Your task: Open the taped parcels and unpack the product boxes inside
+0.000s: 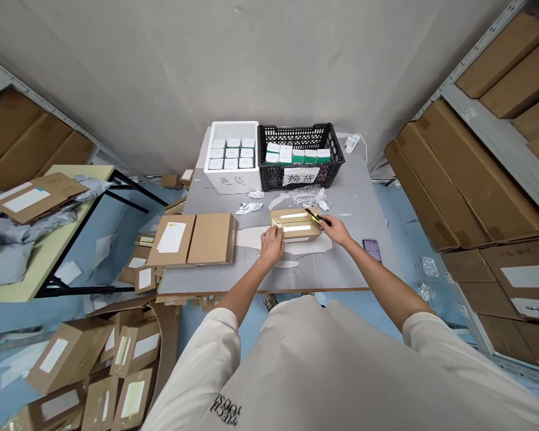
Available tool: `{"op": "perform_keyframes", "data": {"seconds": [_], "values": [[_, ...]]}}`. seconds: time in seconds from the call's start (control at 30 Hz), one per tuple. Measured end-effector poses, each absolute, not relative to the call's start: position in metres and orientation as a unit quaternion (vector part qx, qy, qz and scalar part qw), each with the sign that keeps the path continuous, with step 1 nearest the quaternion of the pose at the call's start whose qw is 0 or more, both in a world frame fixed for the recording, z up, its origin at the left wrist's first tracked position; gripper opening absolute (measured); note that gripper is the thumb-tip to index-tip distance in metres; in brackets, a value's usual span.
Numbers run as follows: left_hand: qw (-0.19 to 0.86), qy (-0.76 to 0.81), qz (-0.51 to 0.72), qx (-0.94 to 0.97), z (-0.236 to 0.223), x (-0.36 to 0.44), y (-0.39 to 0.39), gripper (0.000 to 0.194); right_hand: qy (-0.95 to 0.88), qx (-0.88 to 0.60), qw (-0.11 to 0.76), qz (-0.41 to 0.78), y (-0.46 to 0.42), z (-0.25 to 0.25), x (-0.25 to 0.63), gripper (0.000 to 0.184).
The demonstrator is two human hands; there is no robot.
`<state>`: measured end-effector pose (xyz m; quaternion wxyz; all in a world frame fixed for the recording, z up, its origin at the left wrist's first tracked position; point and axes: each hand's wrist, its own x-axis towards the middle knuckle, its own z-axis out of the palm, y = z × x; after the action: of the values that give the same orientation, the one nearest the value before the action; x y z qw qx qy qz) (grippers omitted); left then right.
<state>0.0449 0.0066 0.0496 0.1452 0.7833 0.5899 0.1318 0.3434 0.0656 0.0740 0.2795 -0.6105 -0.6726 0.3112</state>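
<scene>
A small taped cardboard box (296, 230) with white label strips lies on the grey table in front of me. My left hand (272, 244) rests against its left end, fingers bent over the edge. In my right hand (336, 230) is a black utility knife (317, 216), its tip at the upper right part of the box top. Behind the box lie clear bubble wrap (305, 196) and crumpled white paper (250, 208). Two larger cardboard boxes (211, 238) sit side by side to the left, one with a white label.
At the table's back stand a white foam bin (232, 181) and a black plastic crate (336, 160), both holding small green-and-white boxes. A phone (372, 249) lies at the right. A big carton (167, 335) of parcels stands lower left; shelves with cartons (476, 173) flank the right.
</scene>
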Motion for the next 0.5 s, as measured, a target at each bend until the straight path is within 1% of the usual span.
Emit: {"op": "perform_keyframes", "data": {"seconds": [0.1, 0.23, 0.37, 0.5], "values": [[0.156, 0.58, 0.141, 0.787, 0.047, 0.047, 0.009, 0.058, -0.732, -0.572, 0.215, 0.301, 0.08, 0.088, 0.33, 0.039], [0.173, 0.57, 0.134, 0.792, 0.039, 0.046, 0.008, 0.068, -0.805, -0.515, 0.109, 0.274, 0.099, 0.1, 0.301, 0.037], [0.177, 0.566, 0.123, 0.796, 0.03, 0.042, 0.006, 0.076, -0.833, -0.49, 0.062, 0.249, 0.115, 0.1, 0.27, 0.034], [0.158, 0.564, 0.112, 0.803, 0.026, 0.04, 0.006, 0.078, -0.85, -0.477, 0.016, 0.223, 0.123, 0.101, 0.245, 0.038]]}}
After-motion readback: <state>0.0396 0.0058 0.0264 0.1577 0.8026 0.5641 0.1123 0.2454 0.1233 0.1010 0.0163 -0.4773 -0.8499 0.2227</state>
